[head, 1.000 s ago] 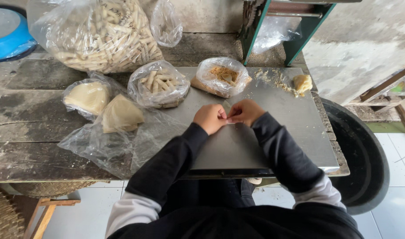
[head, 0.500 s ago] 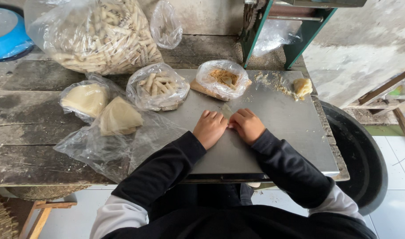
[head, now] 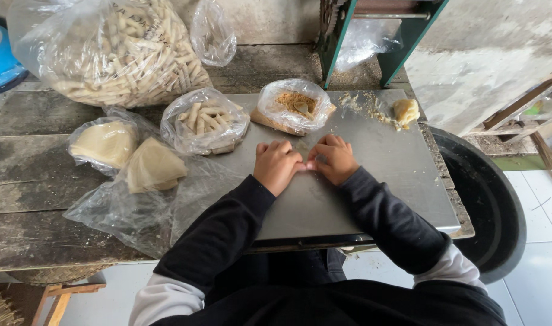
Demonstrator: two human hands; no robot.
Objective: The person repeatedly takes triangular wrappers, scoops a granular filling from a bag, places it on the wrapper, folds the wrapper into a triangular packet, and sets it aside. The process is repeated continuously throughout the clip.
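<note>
Pale thin wrapper (head: 307,164), barely visible, lay mid-frame on the grey metal surface (head: 402,175) beneath my left hand (head: 278,166) and right hand (head: 333,158), their grip pressed flat, fingertips meeting. I judged rolling underway; next needed even forward pressure.

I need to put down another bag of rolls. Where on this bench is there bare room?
The grey metal sheet lies bare right of the right hand, below the pale dough lump, and near the body. The dark wooden planks at far left are bare. The strip from the clear plastic bags to the hands is crowded.
</note>
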